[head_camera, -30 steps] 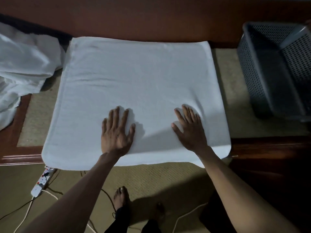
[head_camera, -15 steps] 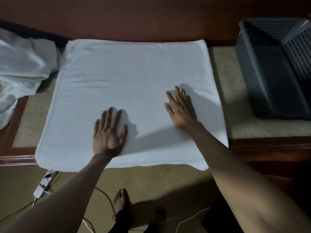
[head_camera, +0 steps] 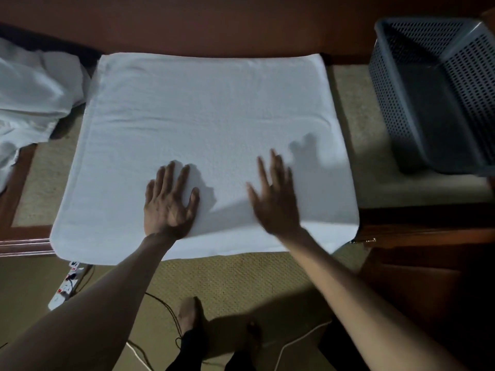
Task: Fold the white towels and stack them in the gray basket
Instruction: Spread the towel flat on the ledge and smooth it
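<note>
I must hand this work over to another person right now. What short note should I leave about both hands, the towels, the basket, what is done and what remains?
The left hand is open and lies flat on the white towel, near its front edge.
The right hand is open, fingers spread, blurred; it seems just above the towel.
The towel lies spread between the crumpled white pile at left and the gray basket at right.
Done: apparently one fold; two layers show at the near edge.
Left: finish folding, place it in the basket, where no towel shows, then fold the pile.
</note>
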Available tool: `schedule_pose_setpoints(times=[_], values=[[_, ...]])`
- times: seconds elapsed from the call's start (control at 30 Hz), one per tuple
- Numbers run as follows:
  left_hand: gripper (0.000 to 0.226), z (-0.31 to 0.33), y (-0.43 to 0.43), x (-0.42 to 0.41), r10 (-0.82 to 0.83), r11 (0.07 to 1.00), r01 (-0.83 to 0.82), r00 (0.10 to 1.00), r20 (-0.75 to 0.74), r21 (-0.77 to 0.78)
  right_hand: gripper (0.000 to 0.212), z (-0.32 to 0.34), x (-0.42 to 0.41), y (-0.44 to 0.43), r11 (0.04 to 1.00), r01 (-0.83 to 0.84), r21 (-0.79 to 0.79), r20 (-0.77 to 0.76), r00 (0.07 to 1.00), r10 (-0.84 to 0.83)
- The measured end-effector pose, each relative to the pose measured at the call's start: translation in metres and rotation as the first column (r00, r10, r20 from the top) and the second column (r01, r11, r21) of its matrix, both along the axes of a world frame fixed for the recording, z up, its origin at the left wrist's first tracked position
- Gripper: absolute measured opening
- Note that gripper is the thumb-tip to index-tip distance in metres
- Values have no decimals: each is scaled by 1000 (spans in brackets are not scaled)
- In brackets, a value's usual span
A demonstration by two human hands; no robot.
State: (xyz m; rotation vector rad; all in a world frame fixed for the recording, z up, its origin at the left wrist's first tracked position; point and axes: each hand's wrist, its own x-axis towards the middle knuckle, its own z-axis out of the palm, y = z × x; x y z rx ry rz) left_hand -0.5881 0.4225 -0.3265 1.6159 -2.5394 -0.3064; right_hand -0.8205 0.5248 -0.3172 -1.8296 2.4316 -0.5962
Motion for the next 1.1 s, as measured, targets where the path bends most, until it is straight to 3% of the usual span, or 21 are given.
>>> schedule_pose_setpoints(times=[0.1, 0.2, 0.4, 0.57, 0.73, 0.87, 1.1], values=[[65, -1, 0, 1, 4, 1000, -4, 1000, -11, -6, 67, -14, 51, 40, 977, -184, 112, -25, 982, 188], [64, -4, 0, 1, -4, 1000, 4, 1000, -17, -25, 61, -34, 34, 62, 981, -181, 66, -99, 977, 186], [63, -7, -2, 3, -16, 999, 16, 1000, -20, -40, 57, -44, -73, 106, 991, 132, -27, -167, 977, -135], [64, -6, 0, 1, -4, 999, 3, 1000, -9, -36, 54, -27, -77, 113, 934, 344, -98, -39, 936, -349], [63, -3, 0, 5, -6, 1000, 7, 998, -63, 10, 49, -6, 20, 54, 977, 79, -197, 53, 996, -69], [51, -2, 19, 27, -17, 999, 9, 975, -223, -40, 46, -30, 75, 29, 983, -26, -184, -55, 998, 16], [60, -15, 21, 167, -43, 996, 45, 999, 28, -78, 43, -42, 60, 35, 969, -109, -220, -121, 989, 84]])
